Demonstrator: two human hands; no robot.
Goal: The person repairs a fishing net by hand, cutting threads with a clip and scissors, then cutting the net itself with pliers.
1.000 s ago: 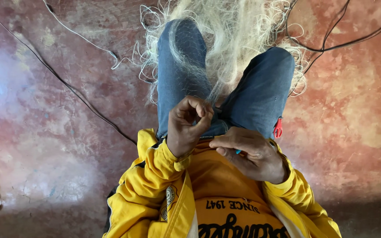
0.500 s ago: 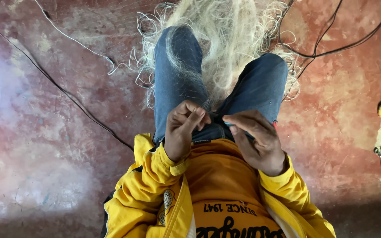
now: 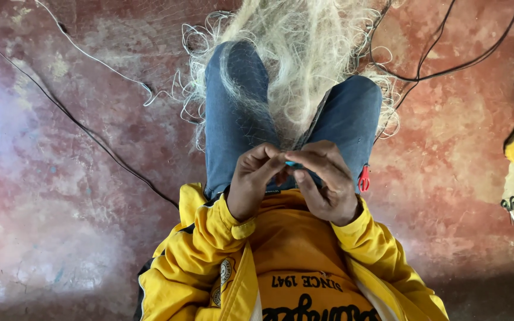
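My left hand (image 3: 256,181) and right hand (image 3: 323,181) pinch a small blue tool (image 3: 293,164) together, net (image 3: 295,71) at twelve o'clock; I'd keep the twine taut.

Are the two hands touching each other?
Touching. The head view shows the left hand and right hand meeting fingertip to fingertip around a small blue thing.

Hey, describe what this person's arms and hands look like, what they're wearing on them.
Both arms are covered by long bright yellow jacket sleeves, the left sleeve and the right sleeve, each ending in a loose folded cuff at the wrist. The left hand and right hand are bare: no gloves, and no rings or watch can be seen.
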